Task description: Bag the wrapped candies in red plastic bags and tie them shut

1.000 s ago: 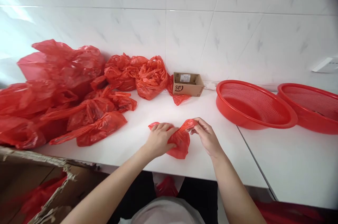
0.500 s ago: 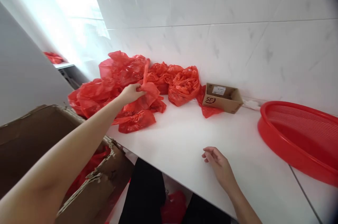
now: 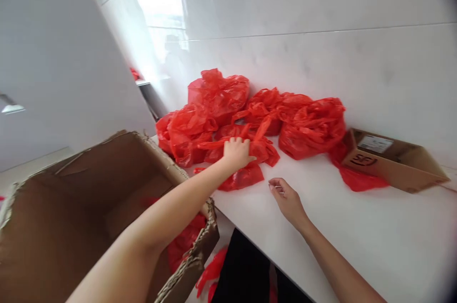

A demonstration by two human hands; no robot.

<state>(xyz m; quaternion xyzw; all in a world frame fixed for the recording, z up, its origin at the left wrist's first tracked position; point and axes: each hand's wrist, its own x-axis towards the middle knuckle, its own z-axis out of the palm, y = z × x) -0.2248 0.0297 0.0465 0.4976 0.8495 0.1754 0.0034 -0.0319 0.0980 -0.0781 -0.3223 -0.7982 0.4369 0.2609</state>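
Shiny, translucent red bags (image 3: 246,177) are bunched together on the counter (image 3: 364,231), crumpled, several touching.

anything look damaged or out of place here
The big cardboard box has torn, ragged rims, frayed most at the corner by the table. One red bag lies partly under the small box, looking trapped there.

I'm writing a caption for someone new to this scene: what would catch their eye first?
Most likely the heap of red plastic bags along the wall, with the left hand on it. Next, the large, ragged-edged cardboard box at lower left, then the small SF carton at right.
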